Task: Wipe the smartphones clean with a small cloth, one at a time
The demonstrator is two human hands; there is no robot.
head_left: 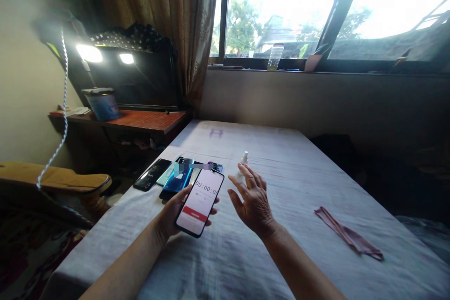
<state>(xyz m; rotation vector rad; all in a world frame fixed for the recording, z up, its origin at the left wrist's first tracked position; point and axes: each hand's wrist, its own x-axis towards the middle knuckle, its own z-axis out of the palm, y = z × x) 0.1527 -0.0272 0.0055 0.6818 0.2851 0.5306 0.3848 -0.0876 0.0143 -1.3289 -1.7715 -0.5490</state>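
Note:
A smartphone with a lit screen, showing a row of zeros and a red bar, rests in my left hand, whose fingers wrap round its back. To its right my right hand hovers with spread fingers and holds nothing. Just beyond those fingers stands a small white bottle, partly hidden by them. Left of the held phone lie a black phone and a shiny blue phone. Another dark phone shows behind the held one.
A folded pink cloth lies on the right of the white-covered table. At the left are a wooden armrest, a hanging cord and a shelf bearing a blue tin and a television.

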